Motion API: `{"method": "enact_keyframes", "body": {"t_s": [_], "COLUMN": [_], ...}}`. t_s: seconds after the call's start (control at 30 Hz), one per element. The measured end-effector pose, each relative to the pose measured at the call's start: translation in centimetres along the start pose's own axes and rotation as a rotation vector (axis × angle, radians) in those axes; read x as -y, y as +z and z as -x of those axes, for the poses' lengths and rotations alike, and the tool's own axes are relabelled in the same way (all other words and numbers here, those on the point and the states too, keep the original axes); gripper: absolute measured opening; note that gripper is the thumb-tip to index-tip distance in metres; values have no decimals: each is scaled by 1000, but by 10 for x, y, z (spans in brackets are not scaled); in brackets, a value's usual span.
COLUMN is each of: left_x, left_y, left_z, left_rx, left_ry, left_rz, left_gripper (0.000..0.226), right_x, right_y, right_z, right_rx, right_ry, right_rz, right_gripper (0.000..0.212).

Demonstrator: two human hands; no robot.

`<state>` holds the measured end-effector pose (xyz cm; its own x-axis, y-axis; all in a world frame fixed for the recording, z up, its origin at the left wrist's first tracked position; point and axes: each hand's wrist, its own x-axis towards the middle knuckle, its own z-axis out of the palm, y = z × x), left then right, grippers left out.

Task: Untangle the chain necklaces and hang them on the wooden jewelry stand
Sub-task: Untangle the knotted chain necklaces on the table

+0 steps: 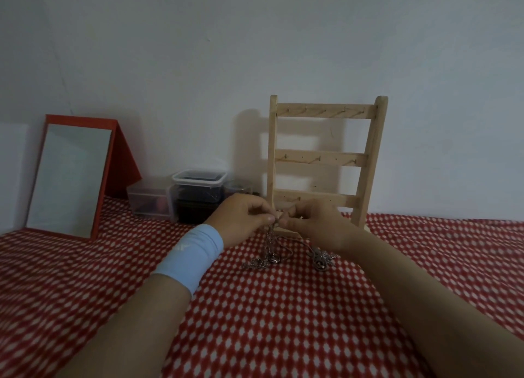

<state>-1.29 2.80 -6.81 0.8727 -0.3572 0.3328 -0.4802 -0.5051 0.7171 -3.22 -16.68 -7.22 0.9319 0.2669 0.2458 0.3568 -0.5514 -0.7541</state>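
The chains (268, 245) are hanging in a knotted bunch from the spot where the two hands are meeting, with the lower loops and a couple of darker metal pieces (320, 264) lying on the red patterned cloth (283, 321) just below the fingers and a little nearer the person. The left hand (241, 217) is pinching the top of the bunch between thumb and fingertips. The right hand (314, 224), close against it, is pinching the same strands from the other side, though which strand each hand is holding is too fine to tell. The step in hand seems to be teasing the knot apart. It is probably going best with a light pinch, working the knot looser rather than pulling the ends outward, since a tug is likely tightening it. Letting the weight lie on the cloth is probably helping too, as slack is giving the links room. The stand (323, 156) is standing directly beyond the hands with its pegs (317, 112) bare, so nothing is hung yet. A blue wristband (192, 257) is sitting on the left wrist. Beyond the left hand, plastic boxes (198, 190) are sitting by the wall (255, 51), and a red-framed mirror (71, 176) is leaning farther out on that side.
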Motion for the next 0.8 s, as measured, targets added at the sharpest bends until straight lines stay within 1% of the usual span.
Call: {"method": "enact_keyframes", "body": {"t_s": [0.1, 0.17, 0.27, 0.4, 0.47, 0.53, 0.6, 0.67, 0.73, 0.77, 0.8], "left_x": [-1, 0, 1, -2, -3, 1, 7, 10, 9, 7, 6], "left_y": [1, 1, 1, 2, 1, 0, 2, 6, 8, 8, 7], "left_z": [0, -1, -3, -2, -2, -3, -2, -1, -2, -3, -2], "left_rx": [30, 47, 82, 119, 126, 129, 139, 148, 145, 149, 162], "left_ry": [-17, -26, -50, -36, -40, -82, -162, -228, -305, -339, -356], "left_rz": [1, -45, -99, -178, -150, -19, 139, 428, 812, 938, 1008], "left_gripper": [12, 12, 17, 24, 27, 30, 32, 42, 51, 52, 51], "right_x": [-1, 0, 2, 6, 7, 7, 6, 5, 5, 5, 5], "right_y": [2, 4, 5, 4, 2, -1, -5, -10, -15, -18, -20], "right_z": [-2, -2, -2, 1, 1, 0, -2, -3, -2, -2, -2], "right_rx": [26, 26, 58, 180, 200, 161, 110, 97, 83, 71, 60], "right_ry": [-8, -38, -70, -46, -78, -117, -111, -93, -79, -70, -65], "right_rz": [73, 149, 254, 305, 273, 192, 124, 80, 57, 45, 29], "right_gripper": [17, 19, 18, 18, 18, 13, 9, 10, 11, 11, 11]}}
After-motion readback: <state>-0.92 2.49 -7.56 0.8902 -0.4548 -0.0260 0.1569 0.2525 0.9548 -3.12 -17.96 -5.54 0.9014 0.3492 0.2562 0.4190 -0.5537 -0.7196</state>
